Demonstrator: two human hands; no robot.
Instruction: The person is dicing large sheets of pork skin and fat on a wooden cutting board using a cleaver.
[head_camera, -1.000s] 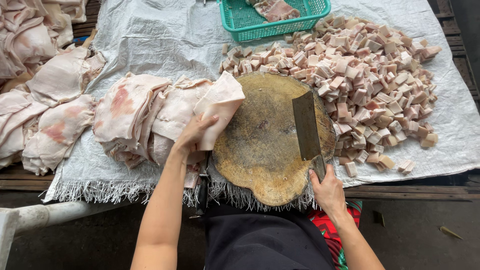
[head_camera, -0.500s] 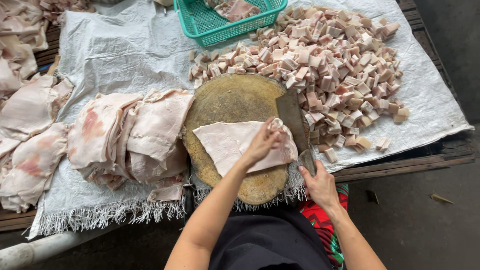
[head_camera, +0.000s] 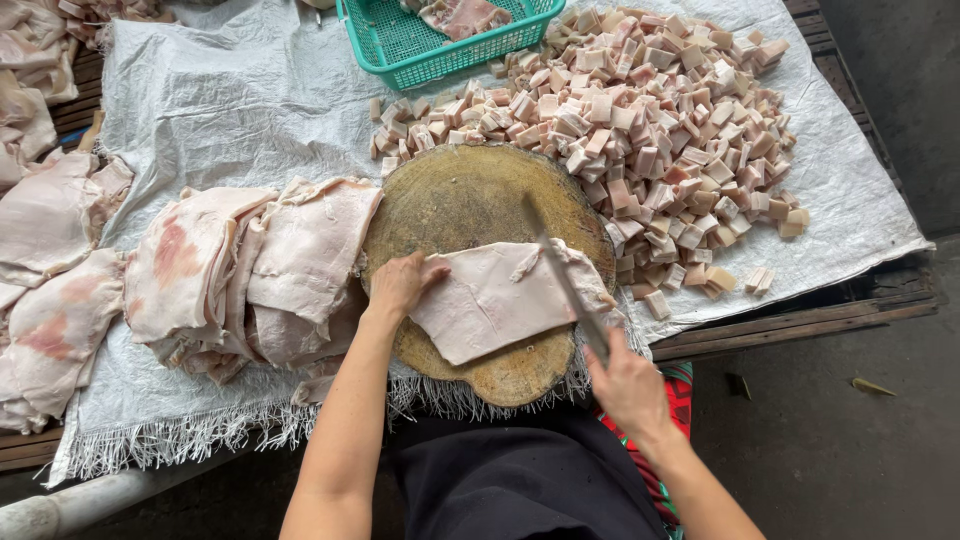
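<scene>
Right hand: the right hand, nearest the camera at the board's lower right edge, is clenched around the handle of a cleaver.
Cleaver: its blade runs up and away from the hand, edge-on to the camera (so it shows only as a thin dark line), across the right part of the slab; whether the edge is in the meat or just above it cannot be told.
Left hand: the left hand lies palm down with fingers spread, pressing on the left end of the slab, not gripping it.
Slab: a pale, flat slab of pork skin and fat rests on the near half of the board, its right end reaching the board's rim.
Board: a round wooden chopping block, worn and stained, sits on a white woven sheet with a frayed near edge.
Left of the board: a stack of uncut slabs, touching the block's left side.
Right and beyond: a heap of cut cubes spreads from the block's far rim to the right.
Farthest: a green plastic basket with some meat in it.
</scene>
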